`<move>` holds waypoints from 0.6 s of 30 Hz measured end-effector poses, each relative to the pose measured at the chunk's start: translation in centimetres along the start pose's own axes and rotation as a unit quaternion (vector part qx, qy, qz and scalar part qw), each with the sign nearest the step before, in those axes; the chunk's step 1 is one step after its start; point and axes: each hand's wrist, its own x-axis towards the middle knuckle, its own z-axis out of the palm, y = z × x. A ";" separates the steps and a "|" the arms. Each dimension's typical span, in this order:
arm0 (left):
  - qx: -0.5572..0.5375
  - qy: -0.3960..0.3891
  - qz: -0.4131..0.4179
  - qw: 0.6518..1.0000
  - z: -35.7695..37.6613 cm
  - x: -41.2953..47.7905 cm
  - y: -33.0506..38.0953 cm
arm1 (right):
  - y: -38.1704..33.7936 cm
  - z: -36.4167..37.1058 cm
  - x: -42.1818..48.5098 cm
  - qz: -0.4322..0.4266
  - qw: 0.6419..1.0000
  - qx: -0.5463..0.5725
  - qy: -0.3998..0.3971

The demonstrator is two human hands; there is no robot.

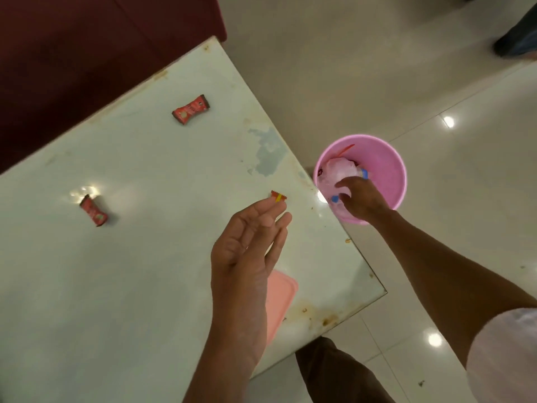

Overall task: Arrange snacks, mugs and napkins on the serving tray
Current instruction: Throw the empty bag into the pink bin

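Left hand (247,242): mine, raised over the worktop (145,271), fingers together and nearly straight, pinching nothing I can see. A small red-and-yellow candy (278,196) shows just past the fingertips; whether it touches them or lies on the worktop, I cannot tell.

Right hand (359,199): reaching off the worktop edge into the pink bucket (386,170), curled around a pale plastic bag (338,171) with blue bits beside it. How firm the grip is, I cannot tell.

Pink item (280,298): flat, rounded corner, on the worktop under my left wrist; possibly the tray, mostly hidden.

Snacks: one red packet (191,109) far beyond the bucket side, a second red packet (93,211) well apart from it, both loose on the worktop. No mugs or napkins in view.

Risks, as I judge them: the bag may snag or spill as it lifts, since the bucket is on the floor below the edge; the candy lies near that edge and a careless sweep of my left hand could knock it off.
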 end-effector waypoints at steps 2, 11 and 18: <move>0.015 0.026 0.036 0.999 -1.6 -1.4 0.6 | -2.2 -2.1 -1.6 -0.018 0.998 0.014 0.052; 0.204 0.137 0.172 0.954 -12.4 -8.9 4.5 | -15.7 -9.1 -17.3 -0.165 0.969 -0.033 0.181; 0.520 0.186 0.203 0.809 -24.7 -16.4 6.1 | -29.4 -2.4 -29.0 -0.254 0.956 -0.104 0.106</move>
